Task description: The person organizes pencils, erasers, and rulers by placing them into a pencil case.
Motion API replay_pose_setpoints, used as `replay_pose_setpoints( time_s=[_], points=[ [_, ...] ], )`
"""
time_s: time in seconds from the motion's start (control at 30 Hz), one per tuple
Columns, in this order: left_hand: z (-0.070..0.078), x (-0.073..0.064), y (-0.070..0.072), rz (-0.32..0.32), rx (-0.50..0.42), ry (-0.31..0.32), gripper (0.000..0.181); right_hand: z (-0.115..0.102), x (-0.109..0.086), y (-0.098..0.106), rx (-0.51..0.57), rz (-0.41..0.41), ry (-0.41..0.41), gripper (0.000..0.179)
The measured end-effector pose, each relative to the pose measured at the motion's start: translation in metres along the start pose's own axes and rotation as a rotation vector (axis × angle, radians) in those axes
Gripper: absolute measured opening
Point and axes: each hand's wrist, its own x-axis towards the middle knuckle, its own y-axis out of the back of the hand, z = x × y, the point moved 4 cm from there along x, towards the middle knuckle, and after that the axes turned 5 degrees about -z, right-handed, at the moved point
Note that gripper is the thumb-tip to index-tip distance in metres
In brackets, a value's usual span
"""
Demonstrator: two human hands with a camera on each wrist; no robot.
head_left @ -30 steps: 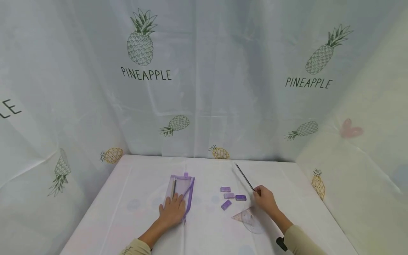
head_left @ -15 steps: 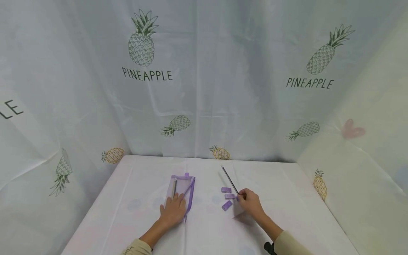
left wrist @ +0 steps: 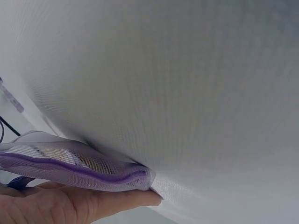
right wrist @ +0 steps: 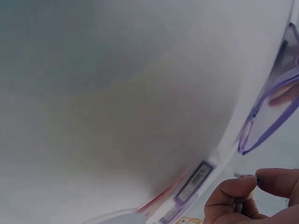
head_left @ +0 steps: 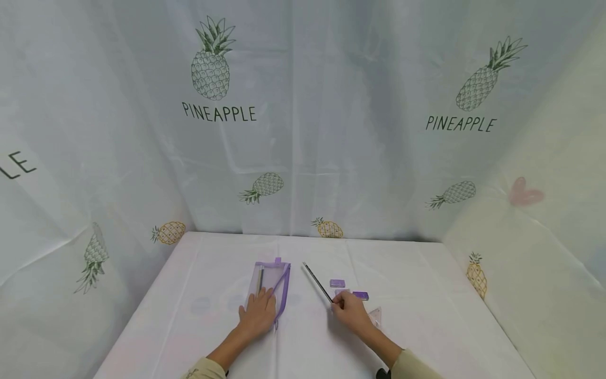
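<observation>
A translucent mesh pencil pouch [head_left: 280,300] with purple trim lies on the left half of the table, a few pencils [head_left: 260,276] showing inside it. My left hand [head_left: 258,314] rests on its near part with the fingers extended. In the left wrist view the mesh pouch [left wrist: 93,170] lies along the fingers. To the right, my right hand [head_left: 351,314] pinches a dark pencil [head_left: 316,280] near its lower end, its far end slanting up toward the pouch. The right wrist view shows thumb and fingertips together on the pencil's end [right wrist: 240,175].
Beyond the right hand lie purple erasers, among them a lighter one [head_left: 337,283] and a darker one [head_left: 361,296]. A clear set square [head_left: 375,317] peeks out beside the right wrist. The table [head_left: 227,250] meets a pineapple-print curtain [head_left: 331,131] at the back.
My right hand has carried the pencil leftward across the erasers, toward the pouch, and now covers part of them. The left hand stays on the pouch.
</observation>
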Motion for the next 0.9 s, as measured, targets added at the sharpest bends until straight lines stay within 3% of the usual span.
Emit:
replay_pose_setpoints(
  time_s=[0.2,0.57,0.73,0.9],
  points=[
    [0.0,0.0,0.0,0.006,-0.006,0.007,0.051,-0.014,0.001,-0.013,0.04,-0.027,0.037,0.004],
    [0.0,0.0,0.002,0.024,-0.021,-0.006,0.05,-0.038,0.005,-0.044,0.142,-0.124,-0.028,0.005],
    [0.0,-0.002,0.003,0.021,-0.023,-0.012,0.051,-0.052,0.011,-0.058,0.193,-0.104,-0.078,0.009],
    [0.0,-0.002,0.003,0.031,-0.016,-0.016,0.051,-0.067,0.016,-0.071,0.247,-0.074,-0.065,0.012]
  ],
)
